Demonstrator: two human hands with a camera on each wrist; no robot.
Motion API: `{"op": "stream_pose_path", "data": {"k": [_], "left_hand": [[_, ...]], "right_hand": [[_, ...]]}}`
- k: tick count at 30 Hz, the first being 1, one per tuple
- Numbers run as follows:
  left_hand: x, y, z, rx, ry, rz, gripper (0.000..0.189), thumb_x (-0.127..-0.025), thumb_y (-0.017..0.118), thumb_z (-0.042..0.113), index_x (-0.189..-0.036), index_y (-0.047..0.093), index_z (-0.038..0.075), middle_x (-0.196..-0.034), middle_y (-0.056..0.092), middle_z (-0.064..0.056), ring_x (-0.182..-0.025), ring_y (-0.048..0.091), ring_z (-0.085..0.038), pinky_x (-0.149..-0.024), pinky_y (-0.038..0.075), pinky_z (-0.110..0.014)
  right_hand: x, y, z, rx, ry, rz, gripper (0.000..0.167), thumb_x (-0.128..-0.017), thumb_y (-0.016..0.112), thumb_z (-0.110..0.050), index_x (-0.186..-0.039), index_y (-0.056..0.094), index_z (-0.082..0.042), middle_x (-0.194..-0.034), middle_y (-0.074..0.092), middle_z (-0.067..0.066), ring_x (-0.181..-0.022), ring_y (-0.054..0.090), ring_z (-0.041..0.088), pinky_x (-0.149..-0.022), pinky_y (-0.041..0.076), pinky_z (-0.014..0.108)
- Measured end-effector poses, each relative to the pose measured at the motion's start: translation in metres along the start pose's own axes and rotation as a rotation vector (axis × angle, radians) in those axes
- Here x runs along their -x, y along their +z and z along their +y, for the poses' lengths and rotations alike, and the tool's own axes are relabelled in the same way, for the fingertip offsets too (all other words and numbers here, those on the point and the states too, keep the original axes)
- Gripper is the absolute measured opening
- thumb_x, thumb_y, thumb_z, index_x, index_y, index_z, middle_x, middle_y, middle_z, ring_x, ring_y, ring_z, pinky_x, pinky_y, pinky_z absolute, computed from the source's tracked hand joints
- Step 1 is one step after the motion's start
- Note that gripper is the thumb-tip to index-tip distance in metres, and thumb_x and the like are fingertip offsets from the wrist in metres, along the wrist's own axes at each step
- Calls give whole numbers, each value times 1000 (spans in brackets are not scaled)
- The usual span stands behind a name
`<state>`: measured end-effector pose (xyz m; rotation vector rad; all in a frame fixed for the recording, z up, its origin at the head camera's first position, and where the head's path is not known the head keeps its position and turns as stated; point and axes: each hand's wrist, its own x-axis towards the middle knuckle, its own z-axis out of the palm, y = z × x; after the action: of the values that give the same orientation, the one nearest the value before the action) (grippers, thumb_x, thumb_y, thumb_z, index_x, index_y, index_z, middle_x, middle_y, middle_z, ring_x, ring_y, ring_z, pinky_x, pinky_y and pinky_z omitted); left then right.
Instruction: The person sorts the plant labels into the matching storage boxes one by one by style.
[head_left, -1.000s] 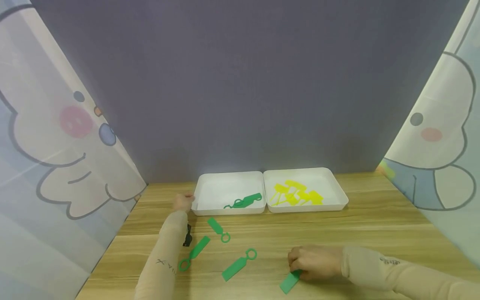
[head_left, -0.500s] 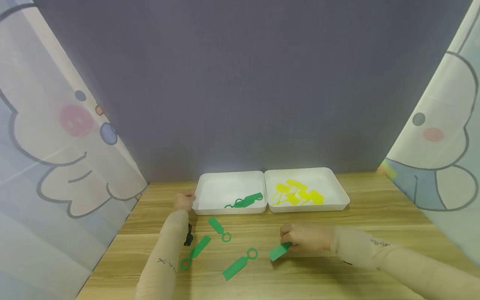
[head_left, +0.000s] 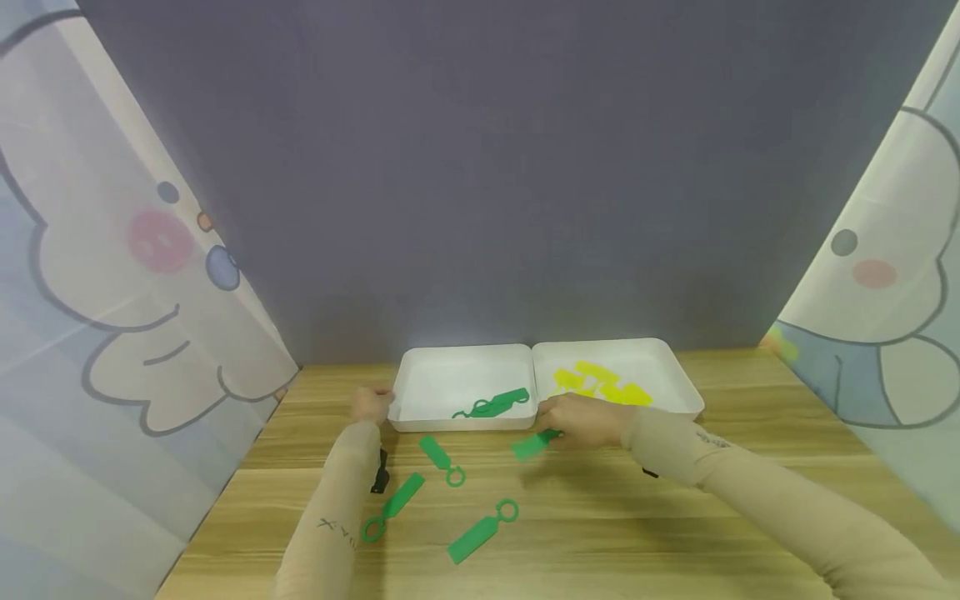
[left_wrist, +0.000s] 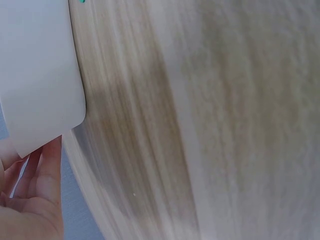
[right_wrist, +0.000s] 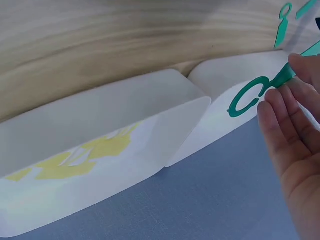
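My right hand [head_left: 585, 419] pinches a green ring-ended tag [head_left: 531, 446] between thumb and fingers, held above the table in front of where two trays meet. In the right wrist view the tag's split ring juts out past the fingertips, over the left tray. My left hand [head_left: 371, 404] grips the left edge of the left white tray [head_left: 442, 375]; the left wrist view shows its fingers at the tray's corner. Several green tags [head_left: 504, 404] lie overlapping inside that tray. Three more sit on the table: one near the tray [head_left: 435, 452], two closer [head_left: 403, 495], [head_left: 474, 540].
The right white tray [head_left: 663, 367] holds several yellow tags [head_left: 633, 394], partly hidden by the right hand. A dark grey panel [head_left: 480, 183] stands behind both trays. Cartoon-printed curtains [head_left: 112, 250] flank the wooden table [head_left: 735, 467].
My right hand has lifted the green tag off the table and carried it forward and left, up to the trays. The left hand stays on the left tray's edge.
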<state>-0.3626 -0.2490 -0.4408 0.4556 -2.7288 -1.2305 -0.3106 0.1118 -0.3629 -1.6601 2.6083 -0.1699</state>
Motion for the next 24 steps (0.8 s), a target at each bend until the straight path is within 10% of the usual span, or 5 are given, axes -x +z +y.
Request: {"op": "stream_pose_path", "data": {"k": [24], "left_hand": [[-1, 3, -2, 49, -27, -30, 31, -91, 50, 13, -116, 59, -3, -122, 56, -24, -112, 53, -38, -89, 47, -44]], "right_hand": [[-70, -2, 32, -53, 104, 32, 8, -79, 69, -4, -86, 71, -2, -83, 65, 5, -75, 58, 12, -69, 50, 22]]}}
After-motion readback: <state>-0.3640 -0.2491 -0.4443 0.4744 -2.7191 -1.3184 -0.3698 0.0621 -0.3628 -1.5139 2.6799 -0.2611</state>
